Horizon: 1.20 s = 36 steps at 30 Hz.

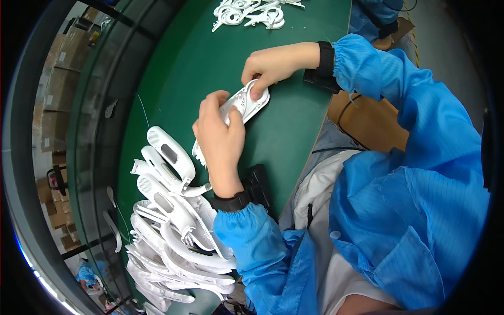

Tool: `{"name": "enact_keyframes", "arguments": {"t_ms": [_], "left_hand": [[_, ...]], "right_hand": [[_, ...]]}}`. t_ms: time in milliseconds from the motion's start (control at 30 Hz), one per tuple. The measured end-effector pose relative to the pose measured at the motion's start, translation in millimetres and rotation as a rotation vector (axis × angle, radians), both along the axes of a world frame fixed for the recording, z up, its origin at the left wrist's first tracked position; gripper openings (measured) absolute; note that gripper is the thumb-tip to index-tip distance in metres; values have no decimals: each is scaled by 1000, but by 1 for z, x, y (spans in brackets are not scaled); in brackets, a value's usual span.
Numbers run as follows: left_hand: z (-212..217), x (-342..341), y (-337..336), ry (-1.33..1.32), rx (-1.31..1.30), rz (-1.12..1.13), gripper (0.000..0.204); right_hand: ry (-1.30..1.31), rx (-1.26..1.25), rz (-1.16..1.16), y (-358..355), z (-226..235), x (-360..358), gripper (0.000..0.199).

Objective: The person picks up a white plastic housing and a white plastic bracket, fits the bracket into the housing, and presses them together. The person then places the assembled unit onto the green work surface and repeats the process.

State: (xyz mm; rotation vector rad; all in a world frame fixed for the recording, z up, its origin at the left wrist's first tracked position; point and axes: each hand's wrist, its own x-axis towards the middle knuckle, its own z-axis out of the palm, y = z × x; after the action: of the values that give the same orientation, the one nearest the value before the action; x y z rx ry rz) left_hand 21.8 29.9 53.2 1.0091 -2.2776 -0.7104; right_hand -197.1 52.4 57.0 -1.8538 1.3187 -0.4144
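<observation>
Over the green table (pixel 178 79), both hands hold one white plastic shell (pixel 255 107), an elongated part with a rounded end and small holes in its hollow side. My left hand (pixel 220 136) grips its middle, thumb pressed on the inside and fingers round the far edge. At the rounded end, my right hand (pixel 278 65) pinches the rim with its thumb inside; some fingertips are hidden beneath. The shell's other end shows partly behind my left hand.
A heap of long white plastic shells (pixel 173 231) lies by my left forearm. White ring-shaped parts (pixel 247 13) are piled at the table's top end. A dark metal frame (pixel 97 131) runs along the far side, with cardboard boxes (pixel 68 68) beyond.
</observation>
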Motion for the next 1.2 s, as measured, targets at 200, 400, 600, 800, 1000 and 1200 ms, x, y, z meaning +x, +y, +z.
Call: {"name": "enact_keyframes", "arguments": {"t_ms": [200,400,600,800,1000,1200], "left_hand": [[-2,2,2,-55,-18,-34,20],[1,3,3,-146,-22,-71,17],[2,-2,7,-200,-123,-136,13],[-4,1,5,-153,-144,-147,14],[8,-5,10,-288,-99,-76,20],[19,-12,6,-417,55,25,45]], "right_hand": [[-177,134,-25,-5,-8,-7,30],[24,-63,76,-6,-2,-2,23],[207,-250,74,-3,3,3,31],[228,-182,195,-10,3,5,33],[291,-238,145,-12,-4,8,38],[357,-214,274,-23,2,16,38]]}}
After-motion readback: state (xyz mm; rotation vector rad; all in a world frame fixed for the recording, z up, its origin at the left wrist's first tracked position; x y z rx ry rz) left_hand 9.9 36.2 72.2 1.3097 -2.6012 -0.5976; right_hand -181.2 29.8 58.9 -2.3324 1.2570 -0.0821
